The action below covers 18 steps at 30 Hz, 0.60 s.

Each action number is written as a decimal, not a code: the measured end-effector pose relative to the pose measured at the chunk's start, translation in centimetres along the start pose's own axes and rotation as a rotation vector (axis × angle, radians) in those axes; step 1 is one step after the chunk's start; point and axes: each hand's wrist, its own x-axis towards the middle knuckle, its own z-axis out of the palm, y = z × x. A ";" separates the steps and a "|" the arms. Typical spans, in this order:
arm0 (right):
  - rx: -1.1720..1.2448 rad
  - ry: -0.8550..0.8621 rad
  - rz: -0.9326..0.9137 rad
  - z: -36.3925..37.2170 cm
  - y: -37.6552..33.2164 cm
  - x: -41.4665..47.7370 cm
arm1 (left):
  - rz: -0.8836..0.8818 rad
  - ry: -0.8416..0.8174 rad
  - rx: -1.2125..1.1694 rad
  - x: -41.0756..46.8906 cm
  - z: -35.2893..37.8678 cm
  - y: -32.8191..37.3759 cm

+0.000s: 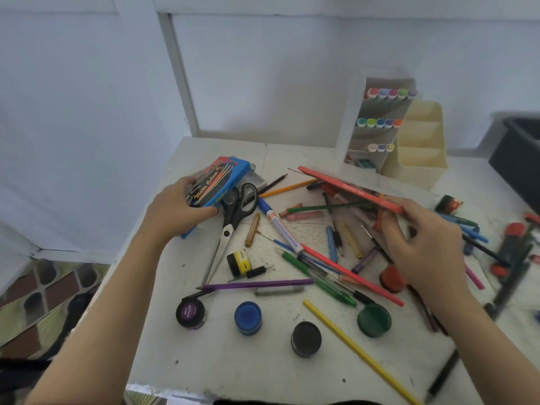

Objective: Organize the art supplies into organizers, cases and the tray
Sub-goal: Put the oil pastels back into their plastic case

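Note:
My left hand [178, 206] grips a blue water colour box [220, 181] at the table's back left, lifted slightly at one end. My right hand [423, 241] holds a flat red case [347, 187] by its near end, tilted above a heap of pens and pencils. Black-handled scissors [233, 226] lie next to the blue box. A white tiered organizer [377, 124] with rows of markers and a cream organizer [418, 147] stand at the back right.
Small paint jars stand near the front: purple [190, 314], blue [247, 317], black [306, 339], green [374, 320], yellow [239, 263]. Pens, pencils and brushes are scattered across the white table [233, 369]. A dark tray [517, 159] sits at the far right edge.

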 end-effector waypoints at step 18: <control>0.151 0.062 -0.134 -0.5 0.1 -0.4 | 0.153 0.028 0.060 0.3 -0.1 1.2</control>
